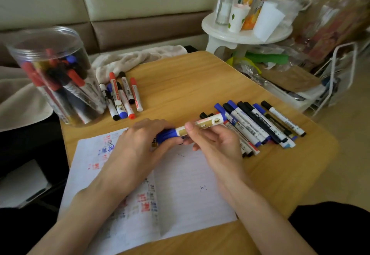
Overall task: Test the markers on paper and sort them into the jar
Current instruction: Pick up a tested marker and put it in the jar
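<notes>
Left hand (144, 136): fingers curled round the blue cap end of one marker (200, 126), grip closed. Right hand (214, 144): thumb on top and fingers beneath, pinching the same marker's white barrel. The hands sit close together, joined by that marker, which lies roughly level above the top edge of the paper (186, 184). The sheet carries red, blue and black test marks and lies on the counter (200, 78) directly before the person. The jar (58, 74), clear and holding red, blue and black markers, stands at 10 o'clock from the hands, at the counter's left edge. A small group of markers (124, 96) lies just beside it at 11 o'clock; a longer row of markers (260, 122) lies at 3 o'clock, partly behind the right hand. Obscured: the cap is mostly covered by the left fingers, so whether it is seated or drawn off cannot be told. The jar is blurred, the marker labels unreadable — both forearms are cut off by the lower edge.
</notes>
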The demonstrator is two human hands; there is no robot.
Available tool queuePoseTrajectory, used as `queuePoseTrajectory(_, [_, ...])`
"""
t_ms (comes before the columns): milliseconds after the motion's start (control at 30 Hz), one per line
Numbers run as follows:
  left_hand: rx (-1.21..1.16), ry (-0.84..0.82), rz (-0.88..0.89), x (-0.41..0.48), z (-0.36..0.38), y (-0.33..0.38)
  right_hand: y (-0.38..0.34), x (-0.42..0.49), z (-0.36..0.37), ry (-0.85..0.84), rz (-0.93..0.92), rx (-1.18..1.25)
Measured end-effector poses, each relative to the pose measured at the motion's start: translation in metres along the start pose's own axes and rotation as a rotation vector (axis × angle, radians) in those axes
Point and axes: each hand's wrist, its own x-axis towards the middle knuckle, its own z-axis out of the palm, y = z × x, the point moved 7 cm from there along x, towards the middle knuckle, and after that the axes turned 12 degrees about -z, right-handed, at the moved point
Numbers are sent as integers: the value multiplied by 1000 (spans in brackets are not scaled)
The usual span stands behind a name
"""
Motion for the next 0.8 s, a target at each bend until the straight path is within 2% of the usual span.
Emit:
queuePoseTrajectory(300, [18,-75,50,-2,3,4,-3,1,-2,2,26,-8])
queuePoseTrajectory(500, [48,-9,41,-3,-3,2,3,-6,4,48,91,106])
queuePoseTrajectory(633, [83,-36,50,-4,-2,5,7,-9,3,121,108,22])
queuePoseTrajectory(800, [9,-91,3,-5,6,1,0,-4,1,76,70,-31])
